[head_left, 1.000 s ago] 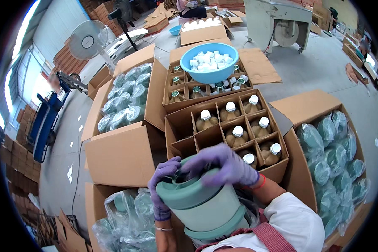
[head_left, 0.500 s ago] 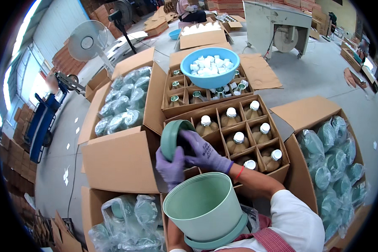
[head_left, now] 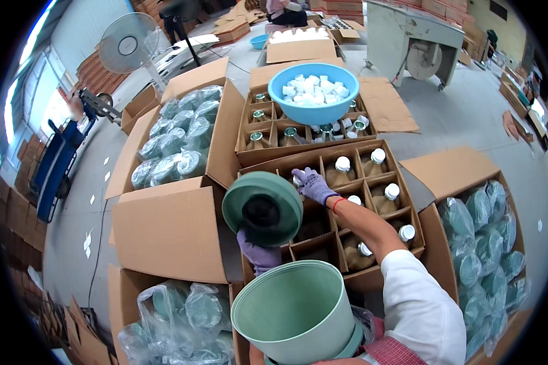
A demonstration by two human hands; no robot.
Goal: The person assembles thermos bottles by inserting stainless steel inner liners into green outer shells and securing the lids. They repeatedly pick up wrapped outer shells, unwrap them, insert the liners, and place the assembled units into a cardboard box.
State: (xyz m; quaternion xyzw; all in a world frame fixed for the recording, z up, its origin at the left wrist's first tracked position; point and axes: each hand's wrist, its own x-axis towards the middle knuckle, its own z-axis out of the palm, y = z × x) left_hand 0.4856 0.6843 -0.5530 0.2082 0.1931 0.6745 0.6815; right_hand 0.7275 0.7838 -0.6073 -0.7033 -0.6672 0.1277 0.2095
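In my left hand (head_left: pixel 260 254), gloved in purple, is a round green lid (head_left: pixel 234 204) held by its lower edge, its hollow side with a dark round centre facing me. My right hand (head_left: pixel 314 185), in a matching glove, reaches into the divided carton (head_left: pixel 341 149), its fingers closed around the white cap of a brown bottle (head_left: pixel 298 179). The glove partly hides that bottle. Other brown bottles with white caps (head_left: pixel 342 164) stand upright in neighbouring compartments. A pale green tub (head_left: pixel 289 313) with an open top sits right in front of my body, below both hands.
Behind, a light blue basin (head_left: pixel 313 112) of white caps rests on a carton of uncapped bottles (head_left: pixel 257 141). Cartons of plastic-wrapped green pieces stand left (head_left: pixel 186 131), lower left (head_left: pixel 176 316) and right (head_left: pixel 484 243). Farther off are a fan (head_left: pixel 128 45), a grey machine (head_left: pixel 408 45) and a seated person.
My right hand has left the green lid and moved forward to a bottle in the carton. My left hand has turned the lid, so its hollow side now faces me.
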